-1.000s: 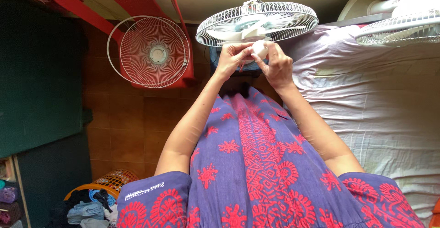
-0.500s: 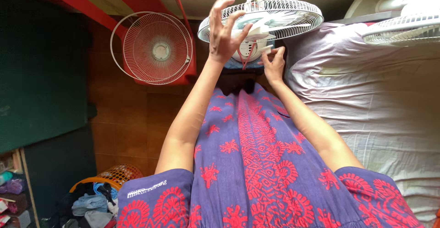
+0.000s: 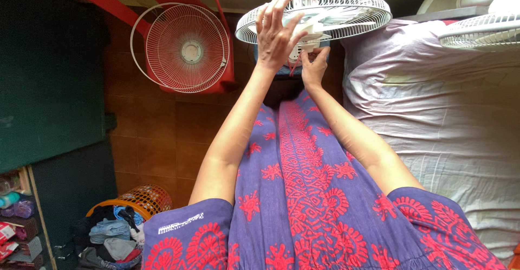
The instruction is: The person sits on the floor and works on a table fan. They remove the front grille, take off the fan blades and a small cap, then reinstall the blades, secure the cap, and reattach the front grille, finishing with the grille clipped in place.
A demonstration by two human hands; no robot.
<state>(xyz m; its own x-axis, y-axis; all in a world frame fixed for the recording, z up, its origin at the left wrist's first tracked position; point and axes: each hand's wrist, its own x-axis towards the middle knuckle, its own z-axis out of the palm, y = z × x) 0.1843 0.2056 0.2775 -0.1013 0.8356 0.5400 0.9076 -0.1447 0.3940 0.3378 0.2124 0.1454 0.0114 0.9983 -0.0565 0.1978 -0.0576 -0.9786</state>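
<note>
A white fan with a round wire guard stands in front of me, its motor housing facing me. My left hand is raised in front of the guard's left part, fingers spread, palm on or just over the wire. My right hand is lower, with its fingers pinched on a small part at the back of the fan's motor housing. Whether the left hand touches the guard I cannot tell.
A loose white fan guard leans against a red frame on the brown tiled floor. A bed with a grey sheet lies to the right, another white fan on it. An orange laundry basket sits at lower left.
My left hand rose from the fan's motor housing up to the guard and opened its fingers. My right hand stayed at the housing. The view came a little closer.
</note>
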